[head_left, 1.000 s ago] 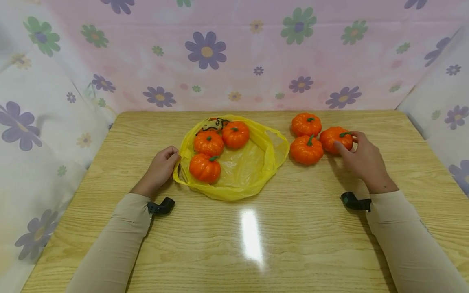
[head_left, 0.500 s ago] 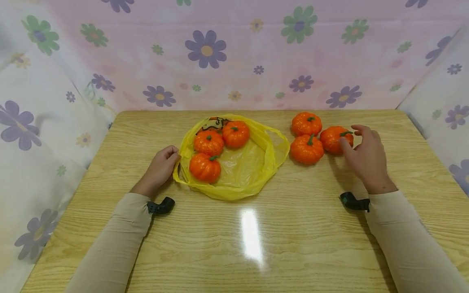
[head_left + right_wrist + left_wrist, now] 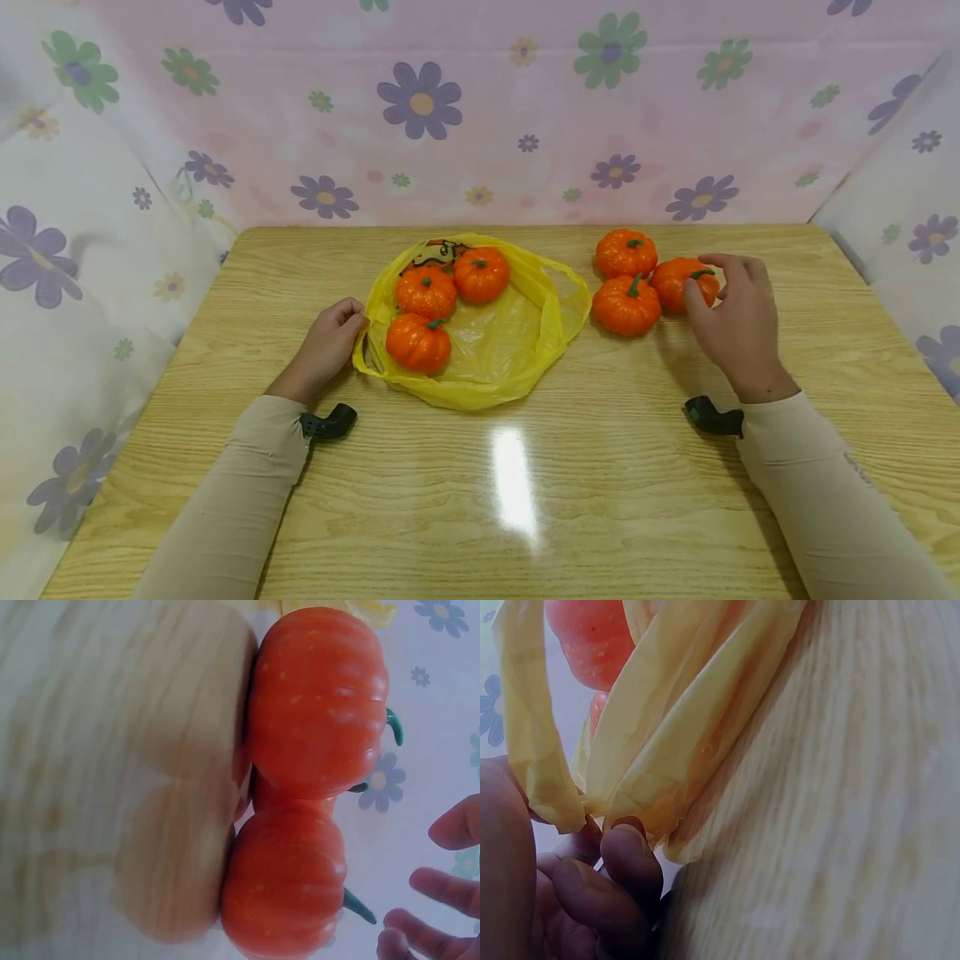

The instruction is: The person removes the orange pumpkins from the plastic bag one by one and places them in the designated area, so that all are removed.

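Observation:
A yellow plastic bag (image 3: 517, 358) lies spread with its mouth up, and three orange toy pumpkins (image 3: 418, 343) sit inside. At the bag's left rim, my left hand (image 3: 327, 340) pinches the plastic; in the left wrist view its fingertips (image 3: 630, 851) press at the gathered film. Three more pumpkins stand in a cluster to the right of the bag. Over the rightmost pumpkin (image 3: 675, 285) hovers my right hand (image 3: 738, 325), thumb and fingers spread. The right wrist view has a gap between its fingertips (image 3: 431, 885) and that pumpkin's green stem (image 3: 360, 906).
The other two loose pumpkins, a back one (image 3: 626, 252) and a front one (image 3: 627, 307), stand close against the rightmost. A wooden table (image 3: 420, 500) carries everything. Flower-patterned cloth (image 3: 480, 125) closes off the back and sides.
My right hand has lifted its fingers off the rightmost pumpkin, then shifted slightly left over it. The left hand, the bag and the pumpkins stay in place.

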The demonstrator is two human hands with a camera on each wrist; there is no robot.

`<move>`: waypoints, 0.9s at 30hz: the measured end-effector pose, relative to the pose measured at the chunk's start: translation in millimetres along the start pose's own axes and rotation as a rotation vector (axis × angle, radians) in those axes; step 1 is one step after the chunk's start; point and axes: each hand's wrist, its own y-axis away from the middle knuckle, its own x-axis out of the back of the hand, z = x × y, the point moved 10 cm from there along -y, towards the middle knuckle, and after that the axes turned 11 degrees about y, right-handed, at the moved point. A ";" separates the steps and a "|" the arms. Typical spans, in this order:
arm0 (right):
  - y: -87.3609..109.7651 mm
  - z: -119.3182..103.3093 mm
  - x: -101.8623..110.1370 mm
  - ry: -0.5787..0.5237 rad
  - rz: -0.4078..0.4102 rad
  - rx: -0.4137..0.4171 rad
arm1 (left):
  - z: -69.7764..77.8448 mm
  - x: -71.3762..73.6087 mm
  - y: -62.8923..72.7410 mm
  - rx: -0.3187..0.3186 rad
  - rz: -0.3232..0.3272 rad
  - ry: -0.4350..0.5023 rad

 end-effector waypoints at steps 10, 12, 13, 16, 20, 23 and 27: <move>9.6 -40.2 10.4 -0.137 0.115 0.190 | 1.5 -0.5 0.4 -0.004 0.001 -0.008; 11.9 -48.3 12.0 -0.154 0.138 0.228 | 2.0 0.0 0.8 -0.005 0.003 -0.013; 12.8 -51.6 11.9 -0.159 0.141 0.241 | 2.0 0.4 0.9 -0.005 0.005 -0.014; 14.8 -58.8 10.0 -0.168 0.139 0.266 | 1.8 1.2 0.9 -0.004 0.006 -0.013; 16.8 -65.8 7.0 -0.179 0.147 0.296 | 0.8 1.0 0.3 0.000 -0.002 -0.012; 18.4 -70.9 5.6 -0.190 0.160 0.324 | 0.2 0.6 -0.1 0.001 -0.006 -0.015; 20.3 -75.7 4.5 -0.192 0.175 0.347 | -0.6 -0.3 -0.8 0.001 -0.008 -0.015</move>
